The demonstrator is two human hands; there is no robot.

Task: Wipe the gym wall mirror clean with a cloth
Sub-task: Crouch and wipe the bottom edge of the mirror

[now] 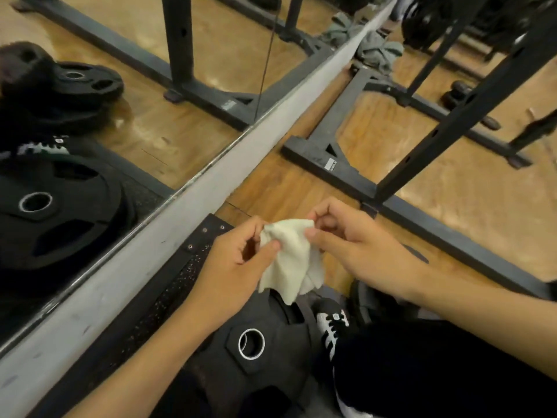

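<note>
A small cream cloth (pixel 292 260) hangs between both hands, low over the floor in front of the wall. My left hand (pixel 238 260) pinches its upper left corner between thumb and fingers. My right hand (pixel 352 239) pinches the upper right corner. The rest of the cloth droops crumpled below them. The wall mirror (pixel 135 95) fills the upper left, running diagonally above a grey baseboard strip (pixel 211 188). Neither hand touches the glass. The mirror reflects the wood floor, rack frame and weight plates.
A black weight plate (pixel 250 342) lies flat below the hands, beside a black-and-white shoe (pixel 331 324). A black rubber mat (pixel 168 282) runs along the baseboard. A black steel rack frame (pixel 376 176) stands on the wooden floor at right. Grey cloths (pixel 379 52) are bunched against the far wall.
</note>
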